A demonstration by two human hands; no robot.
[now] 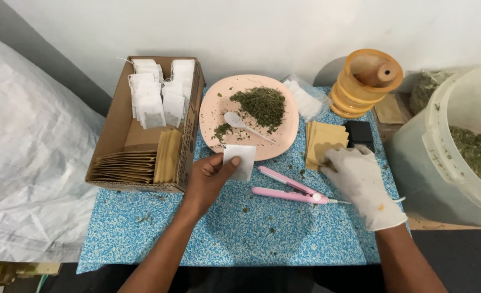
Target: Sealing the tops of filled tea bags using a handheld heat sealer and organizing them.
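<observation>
My left hand (pixel 209 179), bare, pinches a small white tea bag (pixel 240 160) just below the rim of a pink plate (pixel 213 103). The plate holds a heap of dried green herbs (pixel 262 104) and a white plastic spoon (pixel 240 123). My right hand (pixel 360 182) wears a white glove and rests on the lower edge of a stack of tan paper envelopes (pixel 322 140). Between the hands lies a pink heat sealer (pixel 286 190), opened like tongs, on the blue speckled mat (pixel 240 233).
A cardboard box (pixel 116 116) at left holds filled white tea bags (pixel 156 92) and tan envelopes. An orange spool (pixel 366 81), a small black device (pixel 358 133) and clear-wrapped white bags (pixel 305 97) sit behind. A large white bucket (pixel 457 152) of herbs stands right; a white sack (pixel 29 152) left.
</observation>
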